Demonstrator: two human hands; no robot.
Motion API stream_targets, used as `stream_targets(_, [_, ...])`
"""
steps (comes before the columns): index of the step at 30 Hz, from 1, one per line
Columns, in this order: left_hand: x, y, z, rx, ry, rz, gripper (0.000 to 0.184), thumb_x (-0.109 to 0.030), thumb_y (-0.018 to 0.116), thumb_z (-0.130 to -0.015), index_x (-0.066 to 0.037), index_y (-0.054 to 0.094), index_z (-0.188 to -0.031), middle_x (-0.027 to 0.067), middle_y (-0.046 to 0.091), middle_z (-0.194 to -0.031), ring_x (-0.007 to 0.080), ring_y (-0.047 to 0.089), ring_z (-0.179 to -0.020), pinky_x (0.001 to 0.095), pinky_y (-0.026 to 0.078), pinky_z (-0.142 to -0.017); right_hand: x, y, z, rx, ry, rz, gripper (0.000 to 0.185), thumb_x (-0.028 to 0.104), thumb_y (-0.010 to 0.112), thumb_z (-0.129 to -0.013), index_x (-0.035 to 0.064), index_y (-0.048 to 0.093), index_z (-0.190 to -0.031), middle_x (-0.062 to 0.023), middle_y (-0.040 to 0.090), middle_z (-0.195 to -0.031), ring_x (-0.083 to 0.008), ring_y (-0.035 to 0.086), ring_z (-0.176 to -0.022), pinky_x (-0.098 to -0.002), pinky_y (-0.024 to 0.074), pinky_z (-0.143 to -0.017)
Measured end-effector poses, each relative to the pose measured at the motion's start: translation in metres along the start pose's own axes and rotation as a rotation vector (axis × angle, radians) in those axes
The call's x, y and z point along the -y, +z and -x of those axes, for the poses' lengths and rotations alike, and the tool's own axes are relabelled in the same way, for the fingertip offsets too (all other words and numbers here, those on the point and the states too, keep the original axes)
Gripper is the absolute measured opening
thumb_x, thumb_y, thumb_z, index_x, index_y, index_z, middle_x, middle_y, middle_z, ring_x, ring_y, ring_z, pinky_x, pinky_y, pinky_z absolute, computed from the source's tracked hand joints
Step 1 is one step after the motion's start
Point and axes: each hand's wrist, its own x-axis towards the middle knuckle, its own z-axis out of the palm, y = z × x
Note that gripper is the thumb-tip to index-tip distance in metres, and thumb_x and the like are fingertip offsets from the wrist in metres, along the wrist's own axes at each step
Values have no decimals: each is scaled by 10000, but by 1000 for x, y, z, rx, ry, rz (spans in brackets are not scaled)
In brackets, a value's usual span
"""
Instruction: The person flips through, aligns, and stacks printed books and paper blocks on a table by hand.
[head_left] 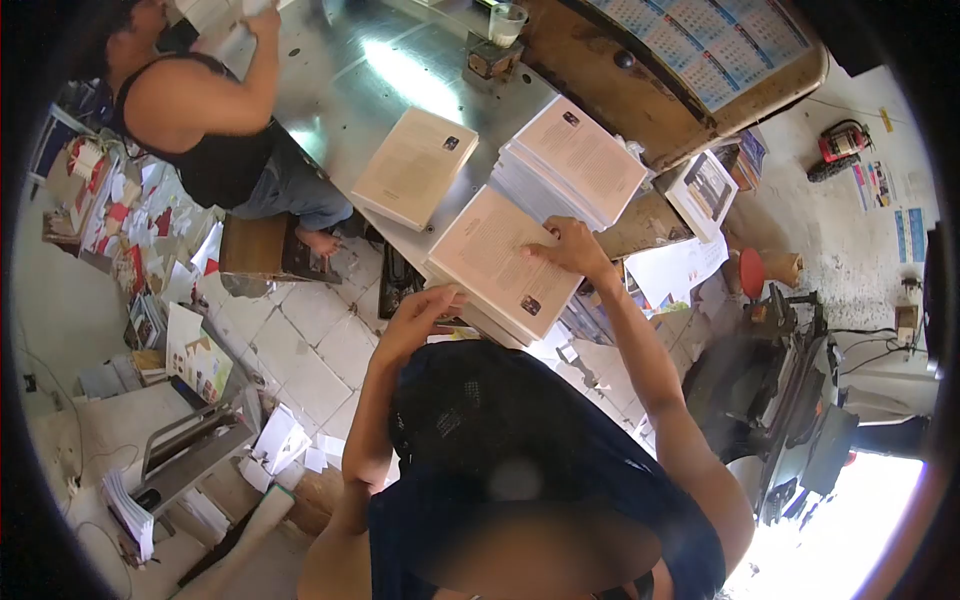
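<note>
Between my two hands is a stack of books (495, 262) with beige printed covers, at the near edge of the metal table. My left hand (425, 312) touches the stack's near left side, its fingers bent at the edge. On top, toward the right side, lies my right hand (568, 246), with its fingers curled on the cover. Whether either hand grips a book is unclear. A second stack (575, 165) stands just behind to the right, and a third (415, 168) is to the left.
A seated co-worker (200, 110) is at the upper left of the metal table (330, 60). A glass (507, 24) stands on a small box (492, 62). Scattered paper (165, 250) covers the left floor. A dark machine (770, 370) is at right.
</note>
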Motion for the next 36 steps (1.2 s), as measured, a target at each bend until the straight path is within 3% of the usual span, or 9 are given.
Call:
stream_targets(8, [6, -5, 4, -105, 30, -15, 440, -366, 551, -991, -28, 579, -1272, 79, 662, -1160, 158, 611, -1011, 301, 514, -826, 38, -23, 22, -20, 17, 21, 665, 494, 807, -692, -42, 663, -1060, -247, 690, -936, -360, 692, -868, -417, 529, -806])
stream_targets(14, [28, -9, -4, -161, 87, 23, 419, -348, 570, -983, -25, 591, -1249, 70, 674, -1115, 130, 607, -982, 269, 490, -814, 67, -48, 43, 2, -253, 1, 496, 406, 738, -810, 26, 658, -1118, -251, 686, -861, -399, 683, -839, -435, 533, -788])
stream_targets(20, [40, -9, -7, -185, 80, 57, 384, -332, 568, -986, -35, 602, -1228, 56, 677, -1096, 120, 604, -961, 267, 475, -827, 74, -45, 53, -361, -367, 97, 353, 312, 711, -858, 23, 676, -1058, -258, 676, -850, -373, 690, -783, -430, 535, -749])
stream_targets(23, [39, -7, -5, -191, 78, 59, 370, -326, 566, -988, -38, 607, -1215, 48, 679, -1080, 112, 599, -958, 258, 464, -835, 84, -80, 60, -450, -300, -205, 331, 261, 734, -848, 12, 659, -1051, -220, 682, -805, -289, 690, -735, -380, 542, -729])
stream_targets(24, [36, -5, -1, -198, 85, 66, 366, -325, 565, -989, -38, 609, -1210, 46, 679, -1075, 108, 597, -956, 253, 460, -835, 71, -82, 51, -545, -244, -368, 313, 233, 736, -864, -1, 642, -1047, -139, 694, -806, -206, 666, -704, -324, 553, -712])
stream_targets(28, [40, -9, -1, -224, 90, 85, 351, -316, 551, -996, -39, 610, -1204, 39, 681, -1061, 94, 589, -949, 240, 448, -828, 66, -81, 24, -750, -367, -1495, 387, 278, 715, -898, 14, 573, -1143, -102, 667, -1032, -164, 664, -873, -340, 570, -742])
stream_targets(33, [44, -11, -6, -238, 94, 115, 361, -315, 552, -997, -30, 605, -1213, 40, 683, -1044, 90, 592, -933, 231, 444, -813, 13, -19, -24, -621, 114, -1646, 454, 332, 715, -889, 86, 537, -1226, -140, 665, -1015, -249, 668, -821, -346, 545, -645])
stream_targets(35, [42, -9, -8, -257, 112, 110, 370, -319, 555, -995, -22, 603, -1211, 44, 681, -1051, 97, 597, -936, 233, 453, -799, 5, -6, -26, -674, 288, -1602, 550, 293, 738, -869, -31, 502, -1246, -186, 697, -980, -246, 700, -830, -325, 564, -656])
stream_targets(36, [42, -10, -11, -277, 133, 104, 376, -323, 558, -993, -17, 603, -1208, 47, 678, -1061, 102, 600, -941, 237, 461, -788, 0, -10, -27, -539, 305, -1599, 502, 291, 730, -876, -7, 531, -1228, -177, 688, -996, -247, 697, -831, -326, 556, -651])
